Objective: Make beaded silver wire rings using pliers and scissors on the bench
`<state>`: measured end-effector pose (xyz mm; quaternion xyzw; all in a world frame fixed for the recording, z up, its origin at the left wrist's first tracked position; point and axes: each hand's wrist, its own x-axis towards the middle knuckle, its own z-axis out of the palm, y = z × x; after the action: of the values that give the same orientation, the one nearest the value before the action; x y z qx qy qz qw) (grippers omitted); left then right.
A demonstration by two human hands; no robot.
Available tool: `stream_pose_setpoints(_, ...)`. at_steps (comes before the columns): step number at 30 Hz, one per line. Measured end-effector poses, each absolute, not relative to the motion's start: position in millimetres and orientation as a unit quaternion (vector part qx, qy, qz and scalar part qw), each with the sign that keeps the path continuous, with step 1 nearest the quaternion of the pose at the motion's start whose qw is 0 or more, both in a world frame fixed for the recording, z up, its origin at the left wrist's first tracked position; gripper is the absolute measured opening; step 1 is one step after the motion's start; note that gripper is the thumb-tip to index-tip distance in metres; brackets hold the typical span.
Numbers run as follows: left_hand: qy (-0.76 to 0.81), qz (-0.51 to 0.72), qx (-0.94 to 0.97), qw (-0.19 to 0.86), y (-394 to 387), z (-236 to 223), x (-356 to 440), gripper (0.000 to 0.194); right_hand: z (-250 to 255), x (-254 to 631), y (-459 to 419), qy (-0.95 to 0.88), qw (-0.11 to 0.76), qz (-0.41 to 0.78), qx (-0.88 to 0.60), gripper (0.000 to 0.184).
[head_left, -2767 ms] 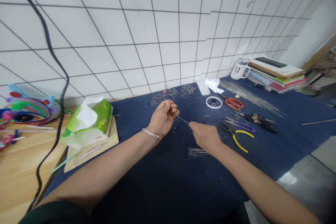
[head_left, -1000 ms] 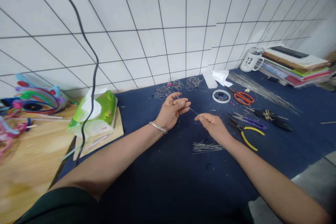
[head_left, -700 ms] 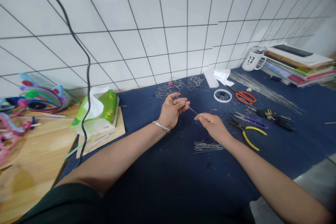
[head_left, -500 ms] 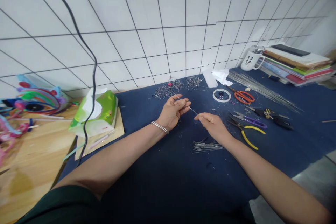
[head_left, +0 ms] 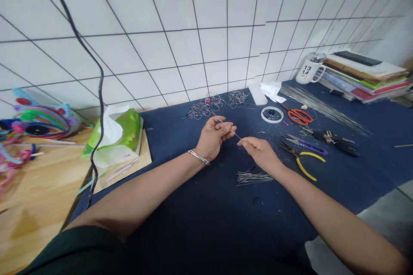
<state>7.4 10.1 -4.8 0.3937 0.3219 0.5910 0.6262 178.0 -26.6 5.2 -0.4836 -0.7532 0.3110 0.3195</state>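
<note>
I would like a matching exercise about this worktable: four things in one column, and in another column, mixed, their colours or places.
1. Held wire
2. Scissors
3. Mug
4. Thread snips

A. Purple handle
B. Beside the stack of books and papers
C. Between the left hand and right hand
D. Orange handles

Pairs: 1-C, 2-D, 3-B, 4-A

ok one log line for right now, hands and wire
left hand: holding wire | right hand: gripping same wire | pliers: on blue cloth
</note>
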Motion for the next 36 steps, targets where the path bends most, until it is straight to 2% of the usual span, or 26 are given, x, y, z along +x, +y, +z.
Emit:
stream_pose_setpoints(5, 0.325, 0.583, 0.400, 0.628, 13.3, -5.6, 5.6, 0.034, 4.2, 178.3, -25.8, -0.752, 0.317, 0.308, -0.489, 0.028)
stream_pose_setpoints(15, 0.319, 0.603, 0.374, 0.629, 24.1, 1.1, -5.7, 0.016, 7.1, 179.3, -26.1, -0.738, 0.317, 0.332, -0.495, 0.031)
stream_pose_setpoints(26, 0.340, 0.611, 0.353, 0.622, 34.0, 4.8, -18.0, 0.014, 8.0, 178.1, -27.9, -0.746, 0.321, 0.329, -0.482, 0.029)
stream_pose_setpoints(32, 0.319, 0.592, 0.335, 0.660, 24.8, 10.0, -8.8, 0.012, 5.3, 180.9, -25.4, -0.743, 0.333, 0.315, -0.488, 0.029)
stream_pose_setpoints(36, 0.303, 0.532, 0.350, 0.709, 6.5, 7.3, 5.2, 0.015, 3.4, 181.7, -24.8, -0.749, 0.338, 0.306, -0.480, 0.028)
